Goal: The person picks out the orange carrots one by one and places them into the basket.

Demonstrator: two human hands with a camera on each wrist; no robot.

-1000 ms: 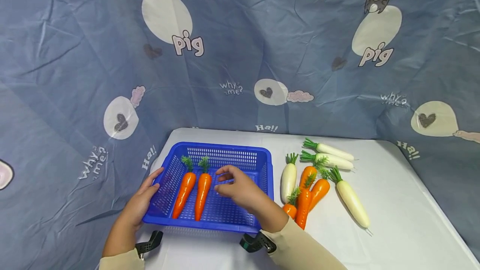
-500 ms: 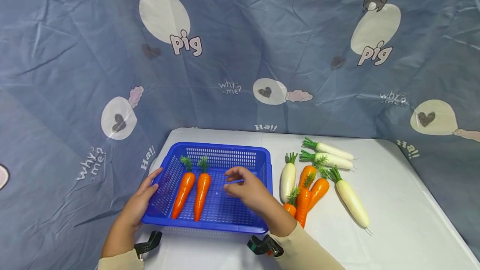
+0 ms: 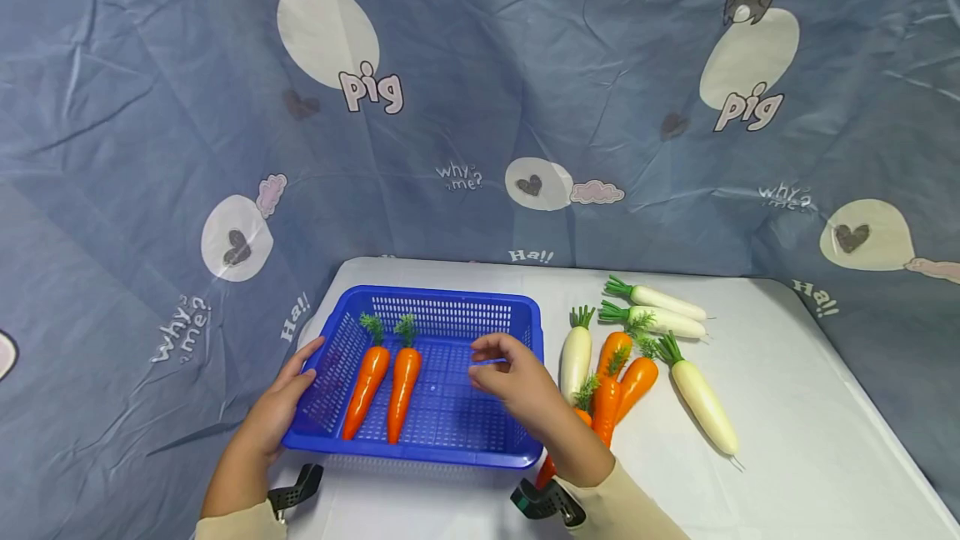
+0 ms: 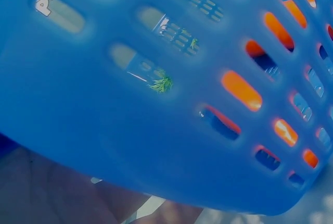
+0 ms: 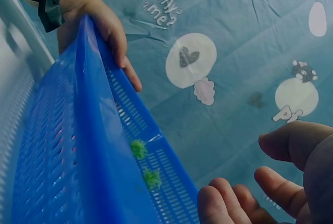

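My left hand (image 3: 272,411) grips the left side of the blue plastic basket (image 3: 420,454), thumb and fingers at the rim. Two orange carrots (image 3: 367,392) with green tops lie side by side in its left half. Over the basket's right half hovers my right hand (image 3: 517,380), fingers loosely bent and holding nothing. In the right wrist view its fingers and thumb (image 5: 291,139) stand apart. The left wrist view is mostly filled by the basket's slotted wall (image 4: 104,130), with orange showing through the slots.
Right of the basket, several carrots (image 3: 636,386) lie in a heap, partly behind my right forearm. A white radish (image 3: 577,361) lies beside them, and more radishes (image 3: 705,407) lie farther right and behind. A patterned blue cloth (image 3: 480,107) hangs behind the white table (image 3: 810,407).
My right hand has drifted right across the basket, away from the two carrots, its fingers staying loosely bent. The left hand and the basket have stayed in place.
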